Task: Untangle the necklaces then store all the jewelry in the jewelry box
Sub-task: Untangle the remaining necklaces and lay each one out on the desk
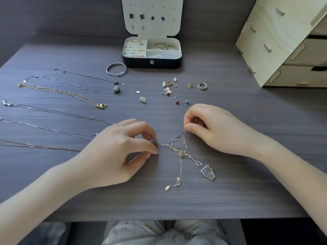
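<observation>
Noted mid-table [247, 183]: tangle [182, 152] of gold and silver chains, not yet freed, clear pendant [208, 172] trailing toward the near edge.

Pinched tight between thumb and forefinger of left hand [120, 152]: one strand just left of the knot. Pinched likewise in right hand [212, 128]: another strand above it, other fingers curled.

Box [151, 62] open at rear, well apart.

Risk judged: pulling in opposite directions, likely cinching the knot or snapping a fine link.

Further risk: sweeping slack into loose earrings [166, 88] beyond the right hand, or across straightened necklaces [101, 105] at left, re-tangling them.
</observation>
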Available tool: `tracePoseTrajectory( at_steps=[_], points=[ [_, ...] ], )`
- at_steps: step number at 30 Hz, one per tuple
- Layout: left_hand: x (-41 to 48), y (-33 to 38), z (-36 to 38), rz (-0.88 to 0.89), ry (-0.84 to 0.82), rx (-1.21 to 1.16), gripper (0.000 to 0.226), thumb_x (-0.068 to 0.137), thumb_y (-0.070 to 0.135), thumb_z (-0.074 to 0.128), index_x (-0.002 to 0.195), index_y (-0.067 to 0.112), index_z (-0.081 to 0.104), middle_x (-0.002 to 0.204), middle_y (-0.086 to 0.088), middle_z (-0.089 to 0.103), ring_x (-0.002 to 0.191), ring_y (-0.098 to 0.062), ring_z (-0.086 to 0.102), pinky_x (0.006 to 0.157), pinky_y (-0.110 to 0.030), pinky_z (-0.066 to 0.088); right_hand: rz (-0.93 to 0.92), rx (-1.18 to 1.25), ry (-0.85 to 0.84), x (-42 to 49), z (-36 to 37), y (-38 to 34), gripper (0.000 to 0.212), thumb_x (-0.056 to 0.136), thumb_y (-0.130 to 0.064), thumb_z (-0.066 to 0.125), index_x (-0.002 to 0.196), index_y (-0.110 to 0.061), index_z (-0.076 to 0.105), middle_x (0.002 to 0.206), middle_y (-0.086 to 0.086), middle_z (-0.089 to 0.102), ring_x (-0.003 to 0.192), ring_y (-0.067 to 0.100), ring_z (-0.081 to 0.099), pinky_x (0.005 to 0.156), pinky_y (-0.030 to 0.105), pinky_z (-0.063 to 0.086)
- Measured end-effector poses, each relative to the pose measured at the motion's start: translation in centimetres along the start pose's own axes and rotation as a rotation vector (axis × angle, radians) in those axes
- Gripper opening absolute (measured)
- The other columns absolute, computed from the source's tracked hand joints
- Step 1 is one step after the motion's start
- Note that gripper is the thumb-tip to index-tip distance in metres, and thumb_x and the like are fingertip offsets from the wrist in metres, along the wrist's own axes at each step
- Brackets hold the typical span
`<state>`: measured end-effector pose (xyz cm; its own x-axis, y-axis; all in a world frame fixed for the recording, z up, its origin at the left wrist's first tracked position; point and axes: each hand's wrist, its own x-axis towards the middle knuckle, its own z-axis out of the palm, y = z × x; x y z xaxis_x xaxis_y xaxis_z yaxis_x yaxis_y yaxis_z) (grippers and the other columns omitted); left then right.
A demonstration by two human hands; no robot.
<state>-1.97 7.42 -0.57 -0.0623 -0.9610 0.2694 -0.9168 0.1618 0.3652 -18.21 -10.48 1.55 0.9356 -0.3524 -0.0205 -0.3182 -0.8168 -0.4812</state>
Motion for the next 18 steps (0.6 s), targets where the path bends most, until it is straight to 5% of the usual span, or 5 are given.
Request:
tracePoseTrajectory(
  at_steps=[6, 11, 18],
  points=[
    [0.9, -0.1, 0.1, -0.079, -0.003, 0.085, 0.021, 0.087, 0.03, 0.048, 0.09, 0.018, 0.065, 0.088, 0.006, 0.056, 0.078, -0.012, 0.046, 0.071, -0.021, 0.038, -0.067, 0.0, -0.03, 0.4, 0.6, -0.3, 0.009, 0.084, -0.034, 0.066, 0.088, -0.031, 0.06, 0.08, -0.015, 0.052, 0.079, 0.003, 0.044, 0.072, 0.012, 0.032],
    [1.2, -0.6, -0.2, -0.167, -0.065, 0.102, 0.016, 0.086, 0.032, 0.048, 0.08, 0.019, 0.056, 0.081, 0.009, 0.047, 0.071, -0.009, 0.038, 0.062, -0.01, 0.029, -0.084, 0.009, -0.046, 0.7, 0.7, -0.5, 0.017, 0.089, -0.027, 0.061, 0.076, -0.031, 0.05, 0.078, -0.015, 0.051, 0.078, 0.001, 0.043, 0.072, 0.013, 0.032],
    [1.4, 0.0, -0.6, -0.132, -0.114, 0.092, 0.02, 0.089, 0.029, 0.033, 0.079, 0.018, 0.045, 0.079, 0.008, 0.044, 0.071, -0.011, 0.036, 0.067, -0.02, 0.03, -0.028, 0.231, -0.013, 0.0, 0.3, 0.1, 0.013, 0.093, -0.015, 0.055, 0.082, -0.022, 0.051, 0.074, -0.013, 0.062, 0.067, -0.001, 0.05, 0.062, 0.013, 0.034]
  ],
)
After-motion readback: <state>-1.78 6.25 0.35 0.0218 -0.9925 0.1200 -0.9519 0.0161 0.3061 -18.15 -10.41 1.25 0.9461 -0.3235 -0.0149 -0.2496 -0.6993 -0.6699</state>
